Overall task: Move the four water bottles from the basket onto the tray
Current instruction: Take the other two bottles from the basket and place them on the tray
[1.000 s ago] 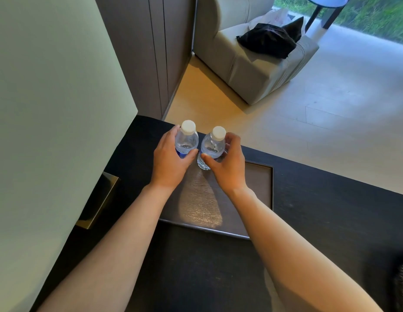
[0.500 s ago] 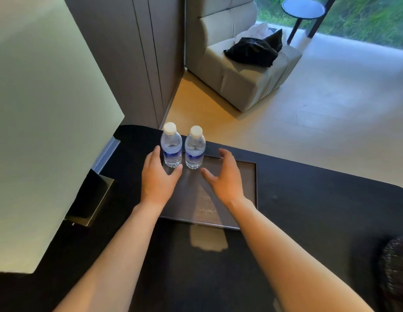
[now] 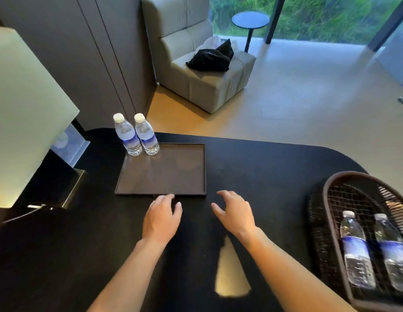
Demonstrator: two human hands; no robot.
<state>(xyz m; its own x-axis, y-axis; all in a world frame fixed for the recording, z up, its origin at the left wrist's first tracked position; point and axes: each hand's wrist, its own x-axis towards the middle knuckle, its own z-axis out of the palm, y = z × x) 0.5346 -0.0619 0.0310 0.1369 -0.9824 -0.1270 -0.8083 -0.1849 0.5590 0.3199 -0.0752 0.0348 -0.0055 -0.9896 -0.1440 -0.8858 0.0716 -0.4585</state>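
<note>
Black wood grain covers the table (image 3: pixel 252 163) under both hands. The left hand (image 3: pixel 161 218) hovers palm down with its fingers loosely spread and nothing in them; its fingertips (image 3: pixel 167 197) reach the near edge of the tray (image 3: pixel 164 176). The right hand (image 3: pixel 235 212) hangs just beside it, also empty, fingers curled slightly and parted, thumb pointing toward the left hand.

Beyond the left hand, the square dark tray lies flat on the table. At its far left corner, well ahead of the left hand, two water bottles stand upright side by side and touching: the left tray bottle (image 3: pixel 126 136) and the right tray bottle (image 3: pixel 146 136), each clear with a white cap and a blue label.

Far out to the right of the right hand sits the dark woven basket (image 3: pixel 317 221), with a wire mesh lining and a thick rim. Two more bottles lie inside it, caps pointing away from the person: the first basket bottle (image 3: pixel 356 251), nearer the right hand, and the second basket bottle (image 3: pixel 392 253) just beyond it. They lie next to each other; I cannot tell whether they touch.

Left of the left hand stands a lamp with a pale shade (image 3: pixel 22 109) and a brass base (image 3: pixel 73 190). Past the table are a grey armchair (image 3: pixel 196 70) with a black cloth (image 3: pixel 209 58) on its seat, and a small round side table (image 3: pixel 250 20).
</note>
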